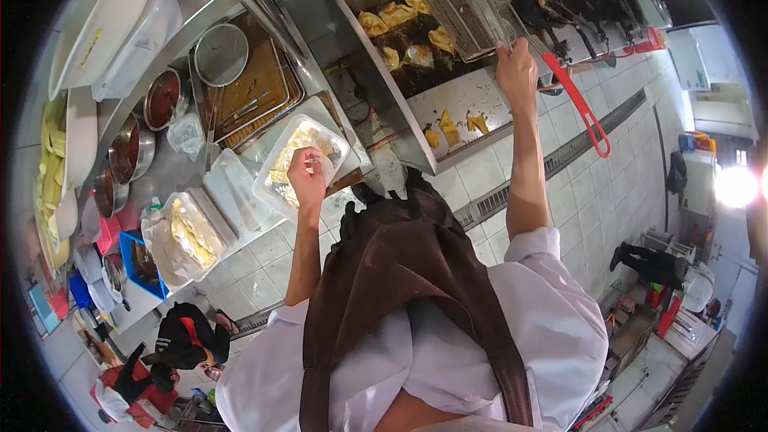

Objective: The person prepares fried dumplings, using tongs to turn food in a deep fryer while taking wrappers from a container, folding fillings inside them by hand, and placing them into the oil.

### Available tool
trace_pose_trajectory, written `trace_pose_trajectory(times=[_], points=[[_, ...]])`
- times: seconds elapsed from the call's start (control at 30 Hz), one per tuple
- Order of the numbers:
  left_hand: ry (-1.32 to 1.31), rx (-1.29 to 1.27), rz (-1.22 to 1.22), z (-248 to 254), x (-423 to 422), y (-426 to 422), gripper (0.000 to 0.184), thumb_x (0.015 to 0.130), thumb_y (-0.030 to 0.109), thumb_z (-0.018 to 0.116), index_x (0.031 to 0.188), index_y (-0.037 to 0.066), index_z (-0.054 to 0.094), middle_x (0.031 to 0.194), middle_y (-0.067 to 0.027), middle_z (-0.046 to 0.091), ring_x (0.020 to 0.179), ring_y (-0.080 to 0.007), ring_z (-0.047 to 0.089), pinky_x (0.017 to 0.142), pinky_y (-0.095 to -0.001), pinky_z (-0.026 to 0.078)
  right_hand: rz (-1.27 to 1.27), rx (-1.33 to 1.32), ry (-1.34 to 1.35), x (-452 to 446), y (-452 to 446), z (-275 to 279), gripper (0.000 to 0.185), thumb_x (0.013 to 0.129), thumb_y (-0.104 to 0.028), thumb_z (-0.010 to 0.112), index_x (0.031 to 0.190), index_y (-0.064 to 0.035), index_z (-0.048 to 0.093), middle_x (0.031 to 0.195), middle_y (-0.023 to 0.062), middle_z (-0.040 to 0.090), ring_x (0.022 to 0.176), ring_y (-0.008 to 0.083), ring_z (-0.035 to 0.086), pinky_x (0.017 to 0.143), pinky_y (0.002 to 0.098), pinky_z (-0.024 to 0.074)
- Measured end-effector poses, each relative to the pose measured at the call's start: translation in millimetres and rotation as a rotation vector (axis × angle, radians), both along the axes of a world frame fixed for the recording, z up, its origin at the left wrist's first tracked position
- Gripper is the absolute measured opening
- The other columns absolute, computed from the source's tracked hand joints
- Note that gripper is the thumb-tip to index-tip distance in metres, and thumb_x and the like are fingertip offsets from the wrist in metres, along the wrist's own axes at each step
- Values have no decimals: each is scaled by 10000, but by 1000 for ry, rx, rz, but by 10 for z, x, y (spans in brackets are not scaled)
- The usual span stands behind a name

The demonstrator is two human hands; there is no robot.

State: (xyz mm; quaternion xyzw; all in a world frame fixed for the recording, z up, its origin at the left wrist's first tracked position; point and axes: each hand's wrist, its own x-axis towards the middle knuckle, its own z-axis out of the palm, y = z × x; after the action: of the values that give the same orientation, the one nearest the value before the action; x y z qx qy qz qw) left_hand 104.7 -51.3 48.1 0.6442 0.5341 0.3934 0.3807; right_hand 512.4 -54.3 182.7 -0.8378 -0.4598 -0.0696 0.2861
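Observation:
My left hand (308, 178) is closed over a white rectangular tub (264, 182) of pale yellow pieces; what its fingers hold, if anything, is too small to make out. Up at the fryer, my right hand (517, 72) is wrapped round the handle of a wire fry basket (452, 12). Golden folded pieces (398, 14) float in the dark oil left of the basket. More fried pieces (450, 128) lie on the fryer's metal front shelf (416, 106). A red-handled tool (578, 100) hangs just right of my right hand.
Left of the tub are a tray with a rack (252, 92), a round strainer (222, 54), pots of red sauce (163, 99) and a lined container (188, 232). Black pans (552, 0) stand at the upper right. People (188, 336) are at the lower left; another person (656, 266) is at right.

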Motion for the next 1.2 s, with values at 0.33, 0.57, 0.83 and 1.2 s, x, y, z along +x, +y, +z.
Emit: trace_pose_trajectory(times=[0.33,0.57,0.83,1.2], points=[[39,28,51,72,104,-119,176,785,-101,515,888,32,570,847,-62,618,782,-134,610,637,-250,476,275,-406,39,-568,-302,-1146,205,808,-116,555,979,-5,540,698,200,613,706,375,625,596,456,490],[107,92,79,160,149,-266,146,808,-77,519,905,22,565,818,-66,613,750,-143,631,632,-253,481,275,-502,63,-419,14,-1797,223,819,-87,500,1022,-14,559,768,205,640,739,374,634,644,464,504],[102,-7,184,161,394,-545,183,774,-112,517,884,23,574,802,-81,608,733,-164,629,612,-272,484,306,-566,99,-220,-14,-1884,306,802,-72,513,1103,-21,537,776,208,640,747,373,639,647,454,519],[59,-29,227,-22,615,-828,155,789,-104,524,875,16,568,796,-70,606,721,-144,619,614,-261,483,243,-534,128,125,-152,-1622,320,845,-85,480,1153,-2,513,807,185,656,775,340,654,647,422,522]])
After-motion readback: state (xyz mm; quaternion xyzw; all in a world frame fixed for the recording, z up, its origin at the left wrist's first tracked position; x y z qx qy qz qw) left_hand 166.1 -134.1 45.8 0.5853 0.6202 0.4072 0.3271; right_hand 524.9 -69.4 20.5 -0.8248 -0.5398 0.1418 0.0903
